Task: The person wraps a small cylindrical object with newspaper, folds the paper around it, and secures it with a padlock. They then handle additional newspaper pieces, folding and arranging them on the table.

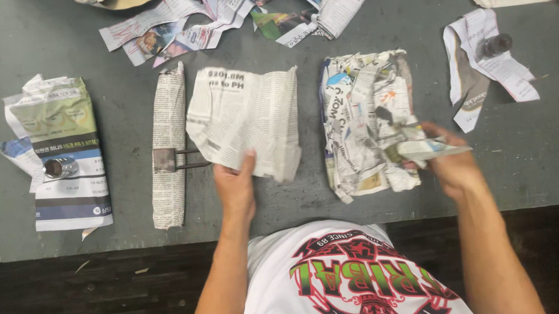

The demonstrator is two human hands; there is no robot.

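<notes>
Grey and scuffed, the flat table (107, 57) carries crumpled newspaper all over. My left hand (235, 186) lies on the near edge of a creased black-and-white newspaper sheet (245, 119), which sits spread in front of me; the thumb presses on top of the paper and the fingers are tucked under its edge, so the hand is pinched closed on the sheet. My right hand (450, 162) is closed around a small twisted scrap of newspaper (433, 148), held just above the table at the right near corner of a crumpled square bundle of colour-printed newspaper (367, 122). That bundle lies just to the right of the sheet, a narrow strip of bare table between them.

Just left of the sheet lies a long roll of newspaper (170, 148), lengthwise away from me, with a small rusty metal clip (169, 160) across its middle, whose prongs point towards the sheet. Further left, well apart, a folded green-and-blue printed paper (65, 157) holds a small shiny metal piece (60, 167). To the right, a white torn paper strip (487, 67) has a small dark glass bottle (495, 45) lying on it. Torn colour scraps (220, 9) are heaped along the far edge.
</notes>
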